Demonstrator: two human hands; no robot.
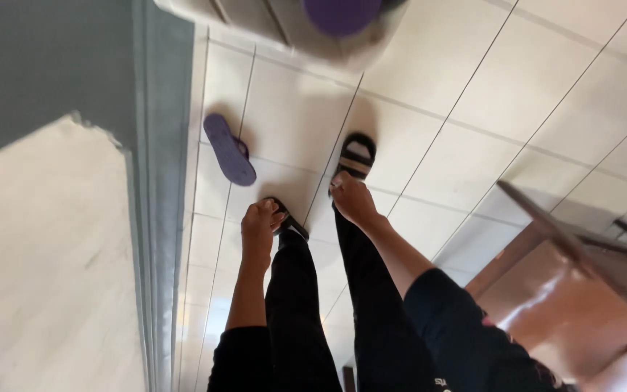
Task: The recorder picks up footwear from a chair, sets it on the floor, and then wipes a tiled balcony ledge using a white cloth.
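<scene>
Fingers (pixel 266 210) of left hand (pixel 257 231) curled down, tips at strap of near sandal (pixel 288 218), grip unclear. Right hand (pixel 353 197) bunched narrow at heel of black-and-white sandal (pixel 355 156), seemingly pinching strap; likely adjusting footwear, both arms stretched along black trouser legs. Further out, purple slipper (pixel 229 149) lies loose on floor (pixel 473 94), apart from both hands. Pale tiles, thin grout lines. Grey door frame (pixel 161 181) on left, brown wooden chair (pixel 567 276) on right, blurred purple object (pixel 341 13) at top.

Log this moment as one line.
left hand: closed, empty | right hand: closed, empty | floor: purple slipper
</scene>
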